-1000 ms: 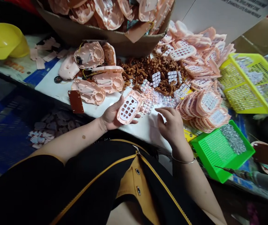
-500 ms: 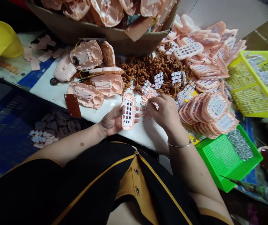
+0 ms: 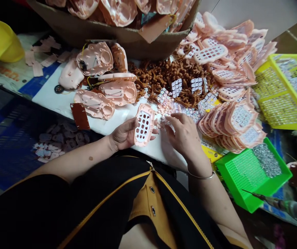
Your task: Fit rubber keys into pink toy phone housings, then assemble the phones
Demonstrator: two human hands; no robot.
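Observation:
My left hand [image 3: 123,135] is closed round the edge of a pale pink plastic handset cover [image 3: 143,125], its thumb on the left rim and fingertips showing past the right. The cover is held nearly upright, with rows of holes in a white inset. To its right, my right hand [image 3: 183,136] has its thumb and forefinger bent towards each other at the near edge of a heap of small pink and white key buttons [image 3: 166,106]. Whatever lies between those fingertips is too small to make out. Grids of white-rimmed keys [image 3: 176,88] rest behind the heap.
Brown curled parts [image 3: 158,76] lie behind the keys. Stacked covers [image 3: 231,119] stand right, near a yellow basket [image 3: 280,93] and a green basket [image 3: 239,176] with screws. Open pink shells [image 3: 95,103] lie left; a cardboard box [image 3: 107,36] is at the back.
My right hand has drawn slightly towards me, away from the middle of the key heap. The cover in my left hand has turned its holed face more towards me.

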